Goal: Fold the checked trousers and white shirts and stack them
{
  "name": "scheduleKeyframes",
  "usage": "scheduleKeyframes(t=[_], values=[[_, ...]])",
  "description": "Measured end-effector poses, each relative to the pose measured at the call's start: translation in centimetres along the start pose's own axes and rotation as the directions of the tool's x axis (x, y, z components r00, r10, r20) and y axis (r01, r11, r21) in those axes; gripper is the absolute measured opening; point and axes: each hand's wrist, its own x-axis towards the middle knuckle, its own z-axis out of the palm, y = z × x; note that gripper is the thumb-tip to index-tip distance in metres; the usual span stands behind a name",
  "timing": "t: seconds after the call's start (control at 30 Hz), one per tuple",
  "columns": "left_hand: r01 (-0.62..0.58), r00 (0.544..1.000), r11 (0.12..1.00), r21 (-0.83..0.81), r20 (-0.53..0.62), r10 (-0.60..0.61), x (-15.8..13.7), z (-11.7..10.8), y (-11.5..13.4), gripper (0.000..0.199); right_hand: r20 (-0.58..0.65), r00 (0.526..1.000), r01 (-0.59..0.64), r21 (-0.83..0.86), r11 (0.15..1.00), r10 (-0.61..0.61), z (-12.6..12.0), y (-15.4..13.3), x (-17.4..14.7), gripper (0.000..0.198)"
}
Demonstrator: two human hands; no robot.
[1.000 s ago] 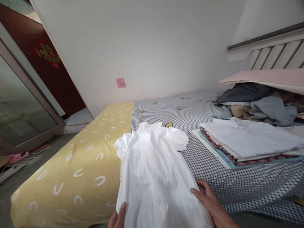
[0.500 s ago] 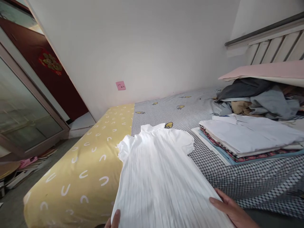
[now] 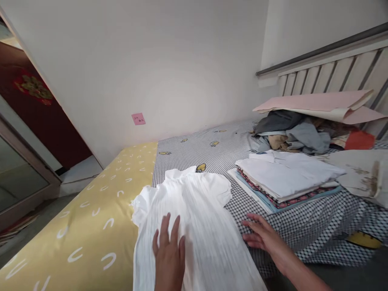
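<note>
A white short-sleeved dress or blouse (image 3: 203, 218) lies spread on the bed, its collar toward the wall and its lower end cut off by the bottom of the view. Over its left part is my left hand (image 3: 169, 248), fingers spread and holding nothing; whether it touches the cloth I cannot tell. To the right of the garment's side edge hovers my right hand (image 3: 257, 234), open with fingers apart, above the checked sheet (image 3: 242, 206). A stack of folded clothes with a white shirt (image 3: 287, 169) on top sits beyond my right hand.
Yellow patterned cloth (image 3: 112, 206) covers the bed's left side. A loose heap of clothes (image 3: 306, 135) lies under a pink sheet of board or paper (image 3: 315, 103) near the radiator (image 3: 324, 76). A pale folded cloth (image 3: 360, 169) rests right of the stack.
Both hands have let go of the garment's lower sides. The left moved up over the cloth, the right up beside it. The view has turned to the right.
</note>
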Motion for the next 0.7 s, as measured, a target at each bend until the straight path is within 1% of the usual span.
scheduleKeyframes(t=[0.03, 0.07, 0.1, 0.17, 0.2, 0.23, 0.37, 0.47, 0.57, 0.7], values=[[-0.02, 0.998, 1.0, 0.003, 0.062, 0.019, 1.5, 0.8, 1.0, 0.051, -0.002, 0.999, -0.033, 0.036, 0.999, 0.033, 1.1, -1.1, 0.7, 0.05], [-0.016, 0.988, 1.0, 0.008, 0.154, 0.014, 2.7, 1.6, 1.6, 0.052, 0.002, 0.998, -0.066, 0.062, 0.996, 0.066, 2.1, -2.1, 1.5, 0.05], [0.01, 0.963, 1.0, 0.02, 0.269, -0.015, 3.7, 2.5, 2.0, 0.052, 0.002, 0.996, -0.093, 0.071, 0.993, 0.093, 3.0, -2.9, 2.5, 0.048], [0.059, 0.879, 0.996, 0.064, 0.469, -0.082, 4.6, 4.2, 2.0, 0.052, -0.013, 0.993, -0.114, 0.046, 0.992, 0.115, 4.6, -4.0, 4.5, 0.044], [0.073, 0.844, 0.993, 0.092, 0.525, -0.111, 4.7, 4.9, 1.9, 0.052, -0.018, 0.994, -0.111, 0.023, 0.994, 0.111, 5.2, -4.3, 5.5, 0.043], [0.075, 0.826, 0.99, 0.116, 0.549, -0.127, 4.6, 5.5, 1.7, 0.052, -0.032, 0.994, -0.107, -0.002, 0.994, 0.107, 5.7, -4.4, 6.5, 0.044], [0.082, 0.838, 0.983, 0.166, 0.522, -0.158, 3.5, 7.1, 1.3, 0.053, -0.105, 0.993, -0.071, -0.086, 0.994, 0.062, 7.4, -4.6, 10.1, 0.05], [0.114, 0.855, 0.981, 0.155, 0.488, -0.176, 3.1, 7.7, 1.2, 0.052, -0.137, 0.991, -0.014, -0.158, 0.987, -0.008, 8.0, -4.4, 11.7, 0.045], [0.14, 0.882, 0.984, 0.106, 0.438, -0.173, 2.8, 8.5, 0.9, 0.051, -0.176, 0.979, 0.07, -0.196, 0.978, -0.106, 7.8, -4.1, 12.1, 0.046], [0.16, 0.891, 0.984, 0.079, 0.416, -0.179, 2.4, 9.3, 0.5, 0.051, -0.239, 0.946, 0.158, -0.253, 0.954, -0.22, 6.5, -4.0, 12.0, 0.05]])
